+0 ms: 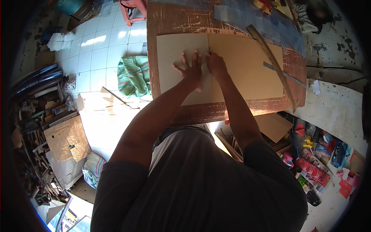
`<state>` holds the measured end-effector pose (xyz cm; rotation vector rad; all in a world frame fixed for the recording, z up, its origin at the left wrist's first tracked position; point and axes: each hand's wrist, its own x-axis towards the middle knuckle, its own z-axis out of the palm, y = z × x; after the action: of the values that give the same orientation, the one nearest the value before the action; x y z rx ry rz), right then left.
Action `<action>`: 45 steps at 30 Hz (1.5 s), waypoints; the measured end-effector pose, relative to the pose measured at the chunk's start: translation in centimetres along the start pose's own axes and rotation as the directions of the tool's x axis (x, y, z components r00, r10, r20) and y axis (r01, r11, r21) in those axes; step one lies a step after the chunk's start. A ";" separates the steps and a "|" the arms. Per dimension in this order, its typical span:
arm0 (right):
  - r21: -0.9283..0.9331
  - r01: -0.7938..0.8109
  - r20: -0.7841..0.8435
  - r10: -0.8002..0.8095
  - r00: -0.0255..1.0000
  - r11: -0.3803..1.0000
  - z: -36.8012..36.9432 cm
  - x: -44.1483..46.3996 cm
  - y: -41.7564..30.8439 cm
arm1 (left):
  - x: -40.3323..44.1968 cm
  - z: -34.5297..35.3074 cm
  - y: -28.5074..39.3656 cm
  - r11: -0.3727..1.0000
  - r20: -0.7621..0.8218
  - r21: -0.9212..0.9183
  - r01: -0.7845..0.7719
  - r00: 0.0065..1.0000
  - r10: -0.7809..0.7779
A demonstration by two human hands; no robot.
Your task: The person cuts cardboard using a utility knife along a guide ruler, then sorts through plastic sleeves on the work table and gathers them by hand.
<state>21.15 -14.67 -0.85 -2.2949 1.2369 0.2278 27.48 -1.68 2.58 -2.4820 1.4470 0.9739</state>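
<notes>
My left hand (190,70) lies with its fingers spread on a grey board (170,52). That board rests on a wooden table (189,26), over the left part of a tan board (247,58). Close to the grey board's right edge, my right hand (215,63) is closed in a grip near the seam between the two boards. Whatever it holds is too small and dark to make out. A long curved wooden strip (272,60) crosses the right end of the tan board, and a flat grey metal strip (290,75) passes beneath it.
A blue-grey sheet (235,17) covers the table's far side, with a tape roll (262,5) at its back edge. A pink stool (133,9) and a green sack (133,75) are left of the table. Packets and scraps (313,170) lie at the lower right.
</notes>
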 end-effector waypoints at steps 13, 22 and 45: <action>0.029 0.038 -0.064 -0.037 0.997 0.999 0.3 -4.2 0.6 | -0.1 -0.3 0.1 1.000 0.011 -0.008 0.020 1.000 -0.020; 0.023 0.070 -0.073 -0.068 0.995 0.997 1.8 -6.4 2.7 | 0.0 -0.2 0.1 0.999 0.017 -0.030 0.024 1.000 -0.023; 0.020 0.048 -0.061 -0.047 0.997 0.999 3.2 -12.9 4.3 | 0.3 0.0 0.1 1.000 0.028 0.001 0.029 0.999 -0.029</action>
<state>10.60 -5.51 -0.24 -2.3253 1.2067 0.1289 27.47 -1.93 2.42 -2.4713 1.3984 0.9985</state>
